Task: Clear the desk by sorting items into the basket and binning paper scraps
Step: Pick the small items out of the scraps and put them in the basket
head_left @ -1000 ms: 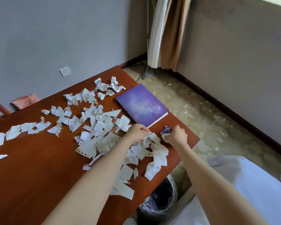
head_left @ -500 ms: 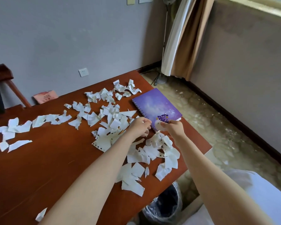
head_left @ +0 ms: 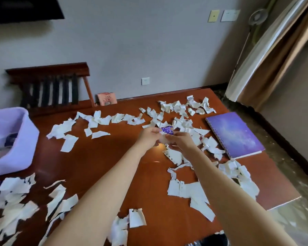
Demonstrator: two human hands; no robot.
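Note:
Torn white paper scraps (head_left: 183, 188) lie scattered over the brown wooden desk (head_left: 100, 157). Above the desk's middle, my left hand (head_left: 149, 136) and my right hand (head_left: 180, 141) meet and together pinch a small purple star-patterned scrap (head_left: 167, 130) with white paper bunched under it. A purple spiral notebook (head_left: 236, 134) lies at the desk's right edge. The lilac basket (head_left: 25, 139) stands at the far left with dark items inside. The black bin (head_left: 212, 240) shows only partly, below the desk's near edge.
A wooden chair (head_left: 50, 86) stands behind the desk against the grey wall. A small pink packet (head_left: 107, 98) leans at the desk's back edge. A curtain (head_left: 274, 55) hangs at the right, with tiled floor below.
My head has lifted and turned left, bringing the basket and chair into view. Both hands have risen from the scraps near the notebook and come together around the purple scrap.

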